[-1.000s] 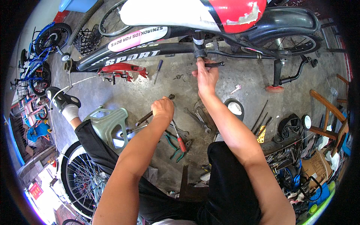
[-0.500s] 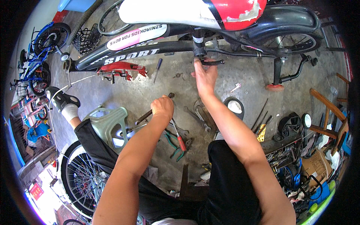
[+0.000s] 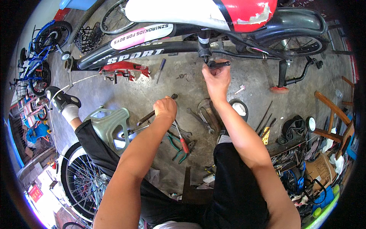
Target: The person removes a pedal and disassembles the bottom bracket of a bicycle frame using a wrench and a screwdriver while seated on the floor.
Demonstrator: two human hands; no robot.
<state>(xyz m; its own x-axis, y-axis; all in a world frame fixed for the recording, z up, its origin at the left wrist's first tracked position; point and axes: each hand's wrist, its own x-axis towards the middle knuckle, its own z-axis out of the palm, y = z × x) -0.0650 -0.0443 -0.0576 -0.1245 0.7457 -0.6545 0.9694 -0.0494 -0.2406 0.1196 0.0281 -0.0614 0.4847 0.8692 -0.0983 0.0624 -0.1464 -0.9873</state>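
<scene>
My left hand (image 3: pixel 164 108) is closed round a dark bar (image 3: pixel 148 117) over the floor, left of some wrenches (image 3: pixel 202 121). Near them lie red-handled screwdriver (image 3: pixel 184 146) and green-handled pliers (image 3: pixel 179 154). My right hand (image 3: pixel 216 79) grips a black metal piece (image 3: pixel 221 65) just below the seat tube (image 3: pixel 204 45) of a black child's bicycle (image 3: pixel 137 56) with a red-and-white seat (image 3: pixel 179 14); whether the piece touches the tube is unclear.
A red fork (image 3: pixel 122 69) and blue screwdriver (image 3: pixel 161 70) lie beneath the frame. A pale green stool (image 3: pixel 118 118) is by my left leg, above a spoked wheel (image 3: pixel 78 183). A blue bike (image 3: pixel 47 38) stands left; wooden chair (image 3: pixel 333 108) and clutter lie right.
My right hand has moved slightly rightward and down with the black piece, turning a little. My left hand and the bar have barely moved.
</scene>
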